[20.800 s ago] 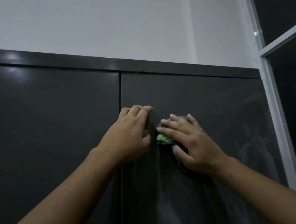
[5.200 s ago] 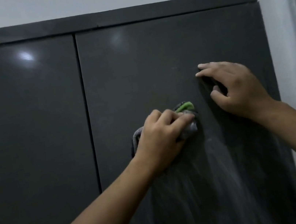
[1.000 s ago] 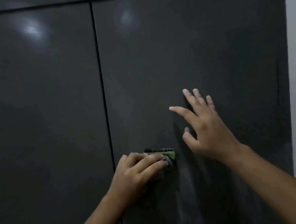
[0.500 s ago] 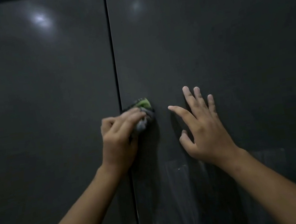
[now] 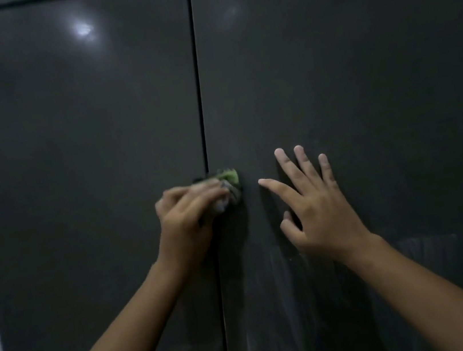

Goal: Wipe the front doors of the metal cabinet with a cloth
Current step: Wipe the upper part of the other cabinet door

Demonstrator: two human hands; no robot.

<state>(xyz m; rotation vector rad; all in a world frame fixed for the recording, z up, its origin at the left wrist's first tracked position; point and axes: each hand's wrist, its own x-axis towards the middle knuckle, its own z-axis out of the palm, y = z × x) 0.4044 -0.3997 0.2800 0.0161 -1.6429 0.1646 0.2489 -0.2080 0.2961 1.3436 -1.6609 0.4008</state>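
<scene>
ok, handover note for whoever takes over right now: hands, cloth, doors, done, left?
Left hand holds the bunched cloth, pressed on the seam between the left door and right door.
Right hand rests flat, fingers spread, on the right door beside the cloth.
Done: the right door's upper part looks even; pale streaks show below the hands.
Left: likely that streaky lower part and the left door.

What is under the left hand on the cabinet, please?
A bunched grey-and-green cloth, gripped by the left hand at the door seam. Its fingers cover most of it.
</scene>
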